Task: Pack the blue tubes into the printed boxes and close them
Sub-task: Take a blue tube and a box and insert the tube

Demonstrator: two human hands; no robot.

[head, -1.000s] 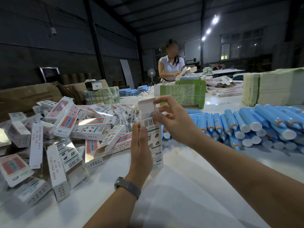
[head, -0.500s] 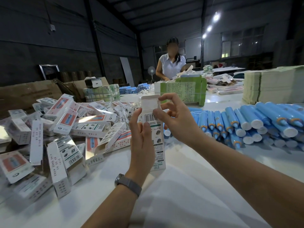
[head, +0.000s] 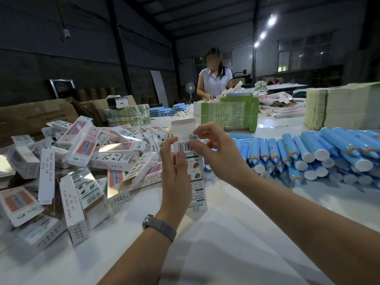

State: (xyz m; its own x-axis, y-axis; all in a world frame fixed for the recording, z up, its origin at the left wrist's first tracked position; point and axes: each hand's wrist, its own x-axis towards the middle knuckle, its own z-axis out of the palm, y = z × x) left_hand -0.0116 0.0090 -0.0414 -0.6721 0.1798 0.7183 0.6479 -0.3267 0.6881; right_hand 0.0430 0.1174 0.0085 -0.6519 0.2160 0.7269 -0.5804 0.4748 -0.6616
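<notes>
Head view: two hands working on an upright printed box above a white table.

The left hand [head: 174, 177] is gripping the printed box [head: 195, 182] around its middle, fingers curled on the near face, thumb at the barcode. The right hand [head: 218, 155] is pinching at the box's top edge, thumb and forefinger together at the side flap, while the top flap [head: 183, 127] is standing open. A blue tube end [head: 193, 137] is showing inside the opening. A heap of blue tubes [head: 320, 155] is lying to the right on the table [head: 226, 243]; a pile of printed boxes [head: 82, 157] is lying to the left. Across the table another person [head: 214, 79] is standing behind a green carton [head: 228, 115].
</notes>
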